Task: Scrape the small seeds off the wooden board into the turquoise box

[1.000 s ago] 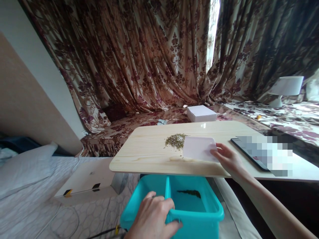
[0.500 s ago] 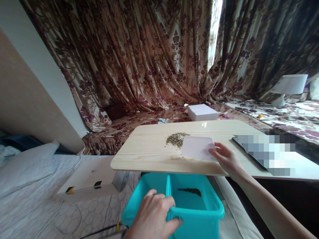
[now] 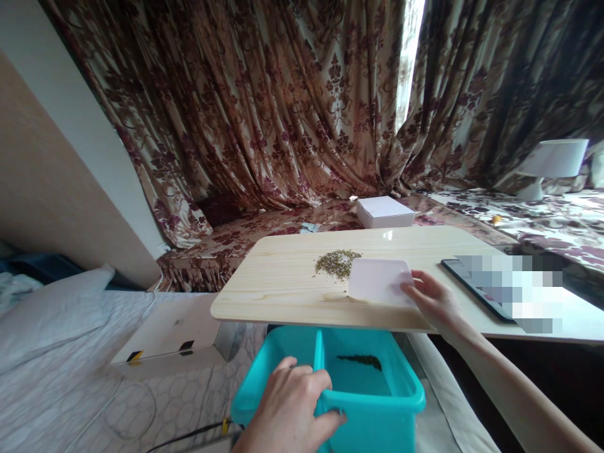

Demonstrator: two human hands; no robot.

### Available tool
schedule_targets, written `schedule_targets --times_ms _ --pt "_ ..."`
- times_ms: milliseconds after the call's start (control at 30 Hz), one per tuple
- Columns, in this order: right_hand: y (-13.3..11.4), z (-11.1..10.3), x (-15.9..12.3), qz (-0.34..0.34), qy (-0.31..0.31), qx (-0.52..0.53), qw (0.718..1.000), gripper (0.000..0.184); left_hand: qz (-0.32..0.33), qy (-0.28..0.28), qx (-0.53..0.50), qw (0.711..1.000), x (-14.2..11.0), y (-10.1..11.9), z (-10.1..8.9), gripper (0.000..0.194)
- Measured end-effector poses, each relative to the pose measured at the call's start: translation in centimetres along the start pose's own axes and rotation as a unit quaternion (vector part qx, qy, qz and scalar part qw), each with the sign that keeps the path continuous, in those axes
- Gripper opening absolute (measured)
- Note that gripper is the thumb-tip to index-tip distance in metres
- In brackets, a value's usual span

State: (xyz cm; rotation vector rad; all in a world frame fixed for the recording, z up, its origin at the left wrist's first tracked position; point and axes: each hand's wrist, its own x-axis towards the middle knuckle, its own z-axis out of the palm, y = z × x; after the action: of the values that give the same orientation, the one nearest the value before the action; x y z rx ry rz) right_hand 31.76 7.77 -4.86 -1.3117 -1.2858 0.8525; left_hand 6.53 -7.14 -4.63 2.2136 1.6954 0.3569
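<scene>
My right hand point(image 3: 436, 304) pinches the right edge of a white flat card point(image 3: 380, 282) that lies on a pale wooden table point(image 3: 283, 283). A small heap of dried green bits point(image 3: 336, 262) sits on the table just left of the card, touching its edge. My left hand point(image 3: 290, 409) grips the near rim of a turquoise plastic bin point(image 3: 399, 387) held below the table's front edge. The bin has a divider, and a little green matter point(image 3: 359, 360) lies in its right compartment.
A dark tablet point(image 3: 476, 289) lies on the table's right, partly blurred. A white box point(image 3: 384, 211) sits behind the table on a floral cloth. Patterned curtains point(image 3: 264, 100) hang behind. A white flat box point(image 3: 170, 336) and a pillow point(image 3: 47, 314) lie on the bed at left. A lamp point(image 3: 552, 165) stands far right.
Almost nothing has moved. Both hands keep their grips; the view has shifted slightly, with the card still beside the green heap.
</scene>
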Motion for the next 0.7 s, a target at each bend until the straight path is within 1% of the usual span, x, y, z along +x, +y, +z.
schedule_targets --times_ms 100,233,333,467,567,700 --pt "0.3 0.2 0.5 -0.007 0.01 0.002 1.0 0.021 0.0 -0.003 0.006 1.0 0.0 0.0 -0.1 0.013" --pt "0.8 1.1 1.2 -0.022 -0.015 0.017 0.999 0.023 -0.004 -0.007 0.009 1.0 0.2 0.0 -0.3 0.013" --pt "0.9 1.5 1.2 -0.015 -0.027 0.003 1.0 0.026 -0.007 -0.012 0.01 1.0 0.2 -0.1 -0.4 0.013" --pt "0.8 1.3 0.6 0.005 -0.046 0.007 0.999 0.029 -0.015 -0.013 0.011 1.0 0.1 -0.1 -0.5 0.012" --pt "1.0 0.7 -0.1 0.019 -0.078 0.034 0.996 0.033 -0.018 -0.009 0.011 1.0 0.1 -0.1 -0.5 0.012" --pt "0.8 -0.2 -0.9 0.036 -0.15 0.053 0.987 0.036 -0.018 -0.008 0.007 1.0 0.0 0.0 -0.6 0.012"
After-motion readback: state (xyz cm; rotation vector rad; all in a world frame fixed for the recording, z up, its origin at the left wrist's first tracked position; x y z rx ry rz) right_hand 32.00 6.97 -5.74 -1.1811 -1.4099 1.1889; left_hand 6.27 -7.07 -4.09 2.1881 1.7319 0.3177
